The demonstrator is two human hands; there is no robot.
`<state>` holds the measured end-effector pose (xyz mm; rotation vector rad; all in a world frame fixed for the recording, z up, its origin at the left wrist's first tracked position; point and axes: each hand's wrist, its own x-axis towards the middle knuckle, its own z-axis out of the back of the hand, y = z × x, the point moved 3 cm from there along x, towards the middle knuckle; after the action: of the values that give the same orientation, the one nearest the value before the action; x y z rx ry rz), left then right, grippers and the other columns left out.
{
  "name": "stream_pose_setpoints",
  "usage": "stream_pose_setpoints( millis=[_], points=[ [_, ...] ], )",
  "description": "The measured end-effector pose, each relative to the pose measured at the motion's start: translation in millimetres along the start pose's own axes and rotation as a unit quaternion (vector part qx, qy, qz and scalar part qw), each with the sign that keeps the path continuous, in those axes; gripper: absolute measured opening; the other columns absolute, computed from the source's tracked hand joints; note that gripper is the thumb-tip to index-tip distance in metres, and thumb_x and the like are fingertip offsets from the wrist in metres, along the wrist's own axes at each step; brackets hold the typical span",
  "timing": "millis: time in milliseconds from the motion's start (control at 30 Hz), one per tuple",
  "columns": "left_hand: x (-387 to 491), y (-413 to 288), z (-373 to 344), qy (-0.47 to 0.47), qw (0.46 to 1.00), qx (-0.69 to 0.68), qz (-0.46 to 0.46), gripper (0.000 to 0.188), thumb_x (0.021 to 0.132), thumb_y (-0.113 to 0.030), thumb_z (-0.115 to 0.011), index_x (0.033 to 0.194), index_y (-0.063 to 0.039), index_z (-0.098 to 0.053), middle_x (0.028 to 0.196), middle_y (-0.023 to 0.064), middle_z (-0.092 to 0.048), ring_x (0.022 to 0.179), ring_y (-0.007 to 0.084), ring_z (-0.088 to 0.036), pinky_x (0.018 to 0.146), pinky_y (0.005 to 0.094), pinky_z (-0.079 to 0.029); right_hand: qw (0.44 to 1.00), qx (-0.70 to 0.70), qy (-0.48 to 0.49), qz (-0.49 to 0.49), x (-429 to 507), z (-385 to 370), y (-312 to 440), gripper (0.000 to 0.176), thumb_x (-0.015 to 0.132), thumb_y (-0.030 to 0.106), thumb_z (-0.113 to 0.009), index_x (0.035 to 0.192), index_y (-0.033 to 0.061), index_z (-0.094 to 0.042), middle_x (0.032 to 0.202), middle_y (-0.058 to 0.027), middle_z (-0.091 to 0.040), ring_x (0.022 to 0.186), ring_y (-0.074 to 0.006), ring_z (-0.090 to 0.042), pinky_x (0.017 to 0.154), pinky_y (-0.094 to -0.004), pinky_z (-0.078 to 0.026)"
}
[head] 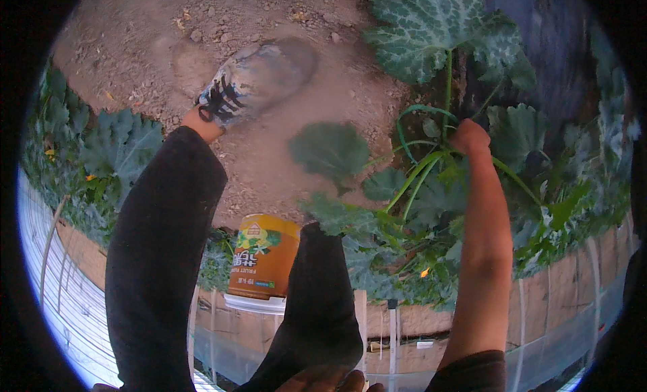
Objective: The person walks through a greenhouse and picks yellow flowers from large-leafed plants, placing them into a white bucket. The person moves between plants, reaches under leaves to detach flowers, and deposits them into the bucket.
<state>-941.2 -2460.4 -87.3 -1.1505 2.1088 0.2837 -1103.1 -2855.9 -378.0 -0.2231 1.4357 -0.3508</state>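
Observation:
My right hand [470, 137] reaches in from the lower right, its fingers closed at the base of a large-leaved squash plant [447, 154]. A loop of green twine [404, 132] curves round the left of the upright leaf stalk and runs into this hand. The fingertips are partly hidden. At the bottom edge my left hand [323, 379] shows only in part and lies against the dark trouser leg; its fingers are mostly cut off, and nothing is seen in it.
A dusty laced shoe [252, 84] stands on dry soil [273, 164]. An orange printed bucket [265, 255] with a white rim is between the trousered legs. More squash plants [121, 144] grow at both sides; black plastic sheet [546, 38] lies upper right. A wall [414, 321] runs behind.

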Motion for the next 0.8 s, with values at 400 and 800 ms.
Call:
stream_pose_setpoints(
  millis=[400, 800],
  points=[
    [-28, 12, -65, -0.012, 0.996, -0.088, 0.021, 0.023, 0.108, -0.017, -0.047, 0.121, -0.006, -0.062, 0.118, 0.0134, -0.062, 0.108, 0.0286, -0.061, 0.089, 0.0409, -0.052, 0.991, 0.03, -0.07, 0.106, -8, -8, -22, 0.028, 0.094, 0.021, -0.069, 0.119, 0.0106, -0.077, 0.12, -0.0196, -0.075, 0.111, -0.0413, -0.072, 0.093, -0.0515, -0.059],
    [-67, 35, -186, -0.079, 0.943, -0.312, 0.08, 0.023, 0.112, -0.016, -0.043, 0.124, -0.008, -0.06, 0.12, 0.0113, -0.06, 0.108, 0.0261, -0.06, 0.089, 0.0377, -0.051, 0.98, 0.052, 0.031, 0.192, -15, 6, -27, 0.035, 0.091, 0.038, -0.077, 0.108, 0.0072, -0.08, 0.114, -0.019, -0.077, 0.108, -0.0427, -0.072, 0.093, -0.0504, -0.058]
  ],
)
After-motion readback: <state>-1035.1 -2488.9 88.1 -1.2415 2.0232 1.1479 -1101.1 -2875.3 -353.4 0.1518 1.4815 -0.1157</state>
